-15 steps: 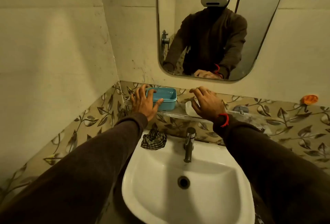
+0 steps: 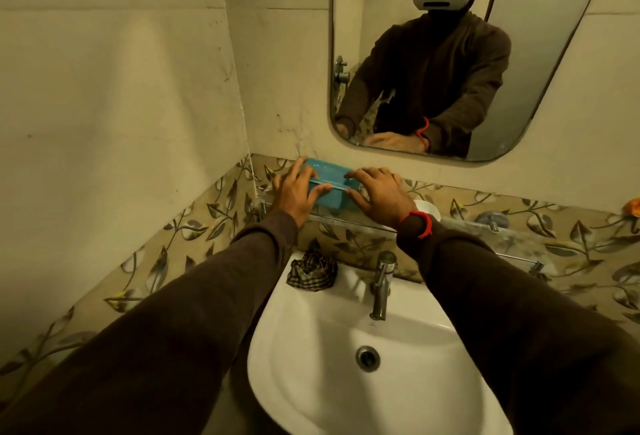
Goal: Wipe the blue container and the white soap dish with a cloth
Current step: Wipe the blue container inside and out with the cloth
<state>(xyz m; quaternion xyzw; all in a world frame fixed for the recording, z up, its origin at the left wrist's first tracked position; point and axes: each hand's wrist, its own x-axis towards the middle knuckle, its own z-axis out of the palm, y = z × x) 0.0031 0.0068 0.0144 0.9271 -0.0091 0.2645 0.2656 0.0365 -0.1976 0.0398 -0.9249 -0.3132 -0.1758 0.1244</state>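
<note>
Hands grasp the blue container (image 2: 329, 188) at the shelf's left end — left hand (image 2: 294, 192), right hand (image 2: 377, 195). Light, stiff plastic, likely; hold its ends.

- Pale cream tiled walls (image 2: 114, 88) meet in a corner, under dim yellowish light.
- A band of leaf-patterned tiles (image 2: 194, 226) runs along their lower part.
- A rounded mirror (image 2: 540, 63) hangs above a glass shelf (image 2: 512, 237).
- Below it are a white washbasin (image 2: 311, 358) and a chrome tap (image 2: 381, 285).
</note>
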